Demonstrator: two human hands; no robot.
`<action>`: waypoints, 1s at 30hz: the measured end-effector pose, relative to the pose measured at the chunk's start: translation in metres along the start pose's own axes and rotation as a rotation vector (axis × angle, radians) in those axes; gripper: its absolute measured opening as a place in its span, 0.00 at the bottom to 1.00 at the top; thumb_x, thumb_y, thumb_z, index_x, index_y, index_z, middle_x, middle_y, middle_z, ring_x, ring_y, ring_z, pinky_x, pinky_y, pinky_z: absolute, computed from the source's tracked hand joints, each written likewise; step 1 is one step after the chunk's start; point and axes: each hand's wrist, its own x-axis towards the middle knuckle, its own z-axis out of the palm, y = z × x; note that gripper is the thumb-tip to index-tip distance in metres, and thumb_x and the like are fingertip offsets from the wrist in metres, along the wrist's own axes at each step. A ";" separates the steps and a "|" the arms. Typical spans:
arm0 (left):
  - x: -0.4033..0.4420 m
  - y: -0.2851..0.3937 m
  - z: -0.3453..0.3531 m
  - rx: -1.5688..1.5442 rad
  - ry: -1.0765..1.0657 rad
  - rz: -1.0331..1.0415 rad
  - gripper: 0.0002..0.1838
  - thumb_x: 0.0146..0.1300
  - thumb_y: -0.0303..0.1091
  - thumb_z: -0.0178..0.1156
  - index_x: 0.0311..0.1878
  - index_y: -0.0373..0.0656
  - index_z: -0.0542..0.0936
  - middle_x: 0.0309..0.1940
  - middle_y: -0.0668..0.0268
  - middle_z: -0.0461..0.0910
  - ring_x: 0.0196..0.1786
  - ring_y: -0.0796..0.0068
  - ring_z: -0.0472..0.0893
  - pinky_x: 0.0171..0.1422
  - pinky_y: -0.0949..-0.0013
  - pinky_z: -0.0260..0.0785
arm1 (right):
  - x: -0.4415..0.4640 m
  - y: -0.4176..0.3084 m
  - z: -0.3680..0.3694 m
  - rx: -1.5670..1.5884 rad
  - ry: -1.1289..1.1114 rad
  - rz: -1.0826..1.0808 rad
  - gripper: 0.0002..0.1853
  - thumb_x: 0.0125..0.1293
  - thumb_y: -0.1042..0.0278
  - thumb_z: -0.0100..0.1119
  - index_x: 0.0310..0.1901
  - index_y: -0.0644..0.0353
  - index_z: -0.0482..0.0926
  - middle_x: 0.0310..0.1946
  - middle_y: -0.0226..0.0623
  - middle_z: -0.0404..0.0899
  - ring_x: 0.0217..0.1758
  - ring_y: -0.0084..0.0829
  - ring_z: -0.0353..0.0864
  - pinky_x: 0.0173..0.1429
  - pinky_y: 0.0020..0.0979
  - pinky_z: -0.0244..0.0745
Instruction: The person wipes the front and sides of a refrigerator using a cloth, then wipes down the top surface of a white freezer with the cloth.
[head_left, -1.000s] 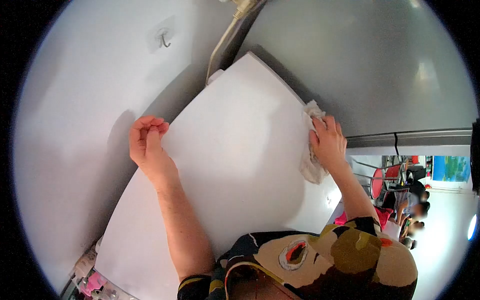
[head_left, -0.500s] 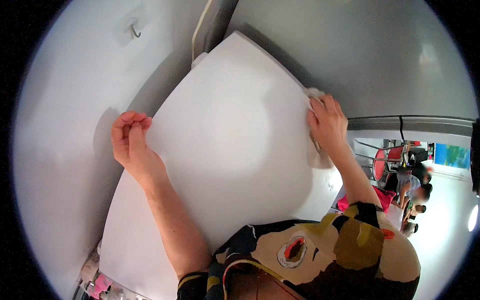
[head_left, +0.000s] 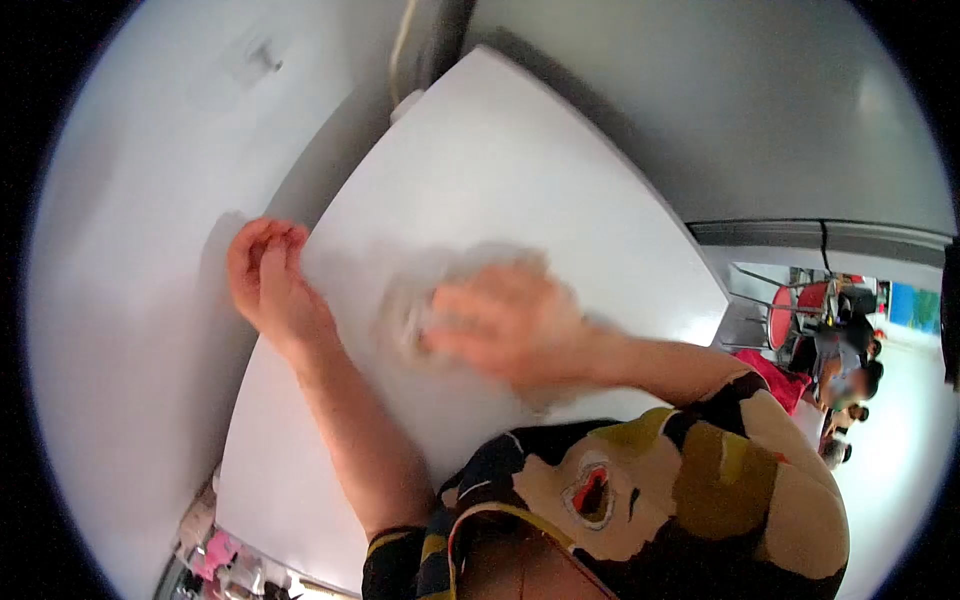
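Observation:
A pale cloth lies on the white tabletop, pressed under my right hand, which is blurred by motion near the middle of the surface. The cloth shows past the fingertips and along the edges of the hand. Over the left edge of the white surface, close to the wall, my left hand is raised with its fingers curled in. Nothing can be made out inside those fingers.
A hook is on the wall at left, and a cable runs down at the top. A grey panel borders the right side. Red chairs and several people stand beyond at right. Pink items lie at lower left.
My right hand has swept the cloth from the surface's right edge leftward to its middle. My left hand stays curled by the left edge. The camera view has shifted.

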 end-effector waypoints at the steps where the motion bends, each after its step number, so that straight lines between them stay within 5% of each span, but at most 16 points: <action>1: -0.001 0.002 0.003 -0.036 0.010 -0.014 0.11 0.63 0.16 0.49 0.47 0.32 0.77 0.41 0.57 0.78 0.43 0.69 0.78 0.51 0.66 0.76 | 0.005 0.020 0.007 -0.017 0.131 0.050 0.19 0.52 0.65 0.66 0.49 0.42 0.82 0.51 0.33 0.75 0.47 0.36 0.77 0.45 0.38 0.76; 6: 0.003 0.000 0.000 -0.010 0.016 -0.043 0.11 0.65 0.17 0.50 0.49 0.31 0.76 0.42 0.57 0.77 0.45 0.66 0.79 0.53 0.66 0.76 | 0.036 0.051 0.006 -0.275 0.238 0.414 0.20 0.52 0.69 0.66 0.50 0.45 0.82 0.51 0.32 0.74 0.44 0.36 0.75 0.41 0.36 0.76; 15: -0.001 0.000 0.006 0.020 0.005 -0.011 0.11 0.63 0.16 0.48 0.46 0.32 0.77 0.39 0.59 0.78 0.42 0.71 0.78 0.50 0.68 0.75 | 0.021 -0.058 0.035 0.002 0.038 -0.017 0.12 0.57 0.63 0.61 0.44 0.46 0.81 0.52 0.32 0.73 0.50 0.36 0.73 0.46 0.39 0.74; 20: -0.001 0.000 0.006 -0.017 0.000 -0.021 0.11 0.63 0.16 0.48 0.45 0.32 0.77 0.38 0.59 0.78 0.42 0.70 0.78 0.49 0.68 0.75 | 0.014 -0.001 -0.009 0.193 0.003 0.071 0.18 0.55 0.66 0.64 0.50 0.45 0.82 0.54 0.36 0.74 0.50 0.34 0.76 0.44 0.34 0.78; 22: -0.002 0.000 0.006 -0.056 0.005 -0.027 0.11 0.62 0.16 0.48 0.45 0.32 0.77 0.38 0.59 0.78 0.41 0.70 0.78 0.48 0.67 0.75 | 0.000 0.035 -0.025 0.334 0.215 0.262 0.21 0.56 0.69 0.65 0.55 0.48 0.81 0.55 0.40 0.74 0.48 0.34 0.79 0.41 0.33 0.79; 24: -0.001 -0.003 0.003 -0.070 0.008 -0.028 0.11 0.63 0.16 0.48 0.46 0.32 0.77 0.40 0.58 0.78 0.42 0.69 0.78 0.49 0.67 0.76 | -0.016 0.070 -0.047 0.087 0.291 0.372 0.22 0.60 0.68 0.64 0.57 0.55 0.80 0.57 0.47 0.74 0.49 0.36 0.80 0.43 0.31 0.80; 26: 0.003 0.001 -0.003 -0.106 0.000 -0.044 0.11 0.64 0.16 0.49 0.47 0.33 0.77 0.40 0.57 0.79 0.42 0.68 0.79 0.50 0.65 0.77 | -0.023 0.092 -0.051 -0.231 0.253 0.564 0.24 0.57 0.61 0.67 0.57 0.51 0.79 0.61 0.44 0.70 0.57 0.46 0.74 0.55 0.43 0.76; 29: 0.004 0.010 -0.003 -0.076 0.045 -0.036 0.11 0.64 0.17 0.49 0.47 0.32 0.77 0.40 0.57 0.79 0.42 0.68 0.80 0.50 0.65 0.77 | -0.009 0.090 -0.036 -0.407 0.091 0.704 0.26 0.57 0.58 0.66 0.59 0.50 0.77 0.62 0.42 0.68 0.58 0.49 0.71 0.57 0.47 0.74; 30: 0.005 0.011 -0.005 -0.087 0.048 -0.047 0.11 0.63 0.17 0.49 0.47 0.32 0.77 0.40 0.57 0.79 0.42 0.68 0.79 0.49 0.66 0.77 | -0.001 0.086 -0.025 -0.442 0.123 0.606 0.25 0.57 0.60 0.66 0.58 0.49 0.78 0.61 0.41 0.69 0.55 0.49 0.72 0.53 0.49 0.75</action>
